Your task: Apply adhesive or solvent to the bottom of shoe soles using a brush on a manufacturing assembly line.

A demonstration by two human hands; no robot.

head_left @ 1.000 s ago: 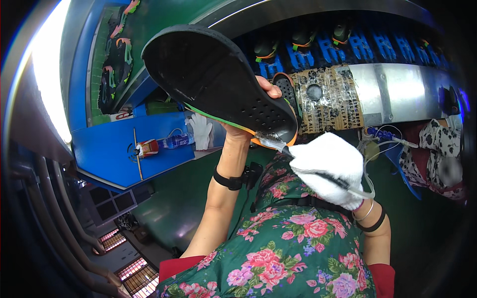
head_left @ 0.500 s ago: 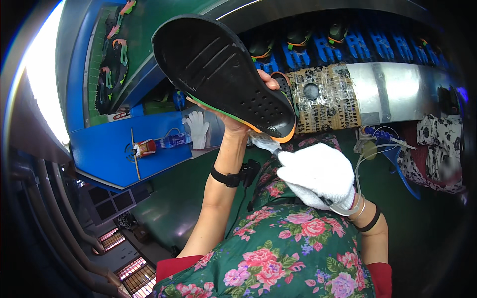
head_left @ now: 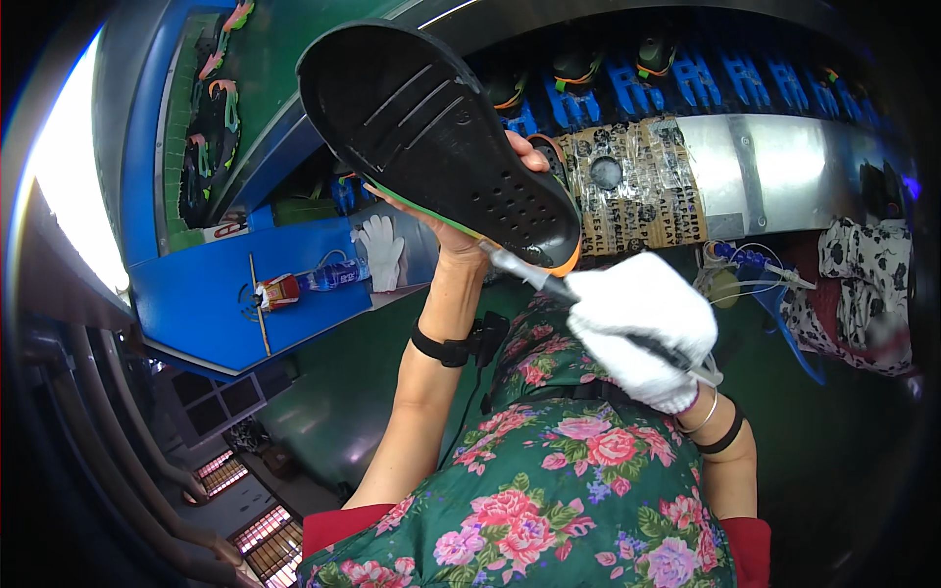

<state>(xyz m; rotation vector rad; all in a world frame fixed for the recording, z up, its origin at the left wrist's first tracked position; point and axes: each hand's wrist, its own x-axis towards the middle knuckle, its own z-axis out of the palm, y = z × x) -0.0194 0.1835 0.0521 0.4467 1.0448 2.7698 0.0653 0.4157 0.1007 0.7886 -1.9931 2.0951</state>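
Observation:
A black shoe (head_left: 431, 127) with a green and orange edge is held up in front of me, its broad slotted and perforated face toward me. My left hand (head_left: 456, 235) is closed around its narrower part; fingertips show at the far right side, the rest hidden behind the shoe. My right hand (head_left: 642, 323), in a white knit glove, is closed on a brush (head_left: 534, 271) with a pale tip and a dark handle. The tip touches or nearly touches the shoe's orange edge, close to my left palm. Clear tubing shows by the right wrist.
A blue side table (head_left: 206, 304) carries a plastic bottle (head_left: 333, 275), a red can-like container (head_left: 277, 292), a stick and a white glove (head_left: 380, 253). Ahead, blue holders (head_left: 637, 88) bear shoes beside a taped cardboard piece (head_left: 632, 186). Patterned cloth (head_left: 863, 284) hangs at right.
The brush has moved left along the shoe's edge toward my left palm, and my right hand has turned with it. The shoe has shifted slightly upward and stays in my left hand.

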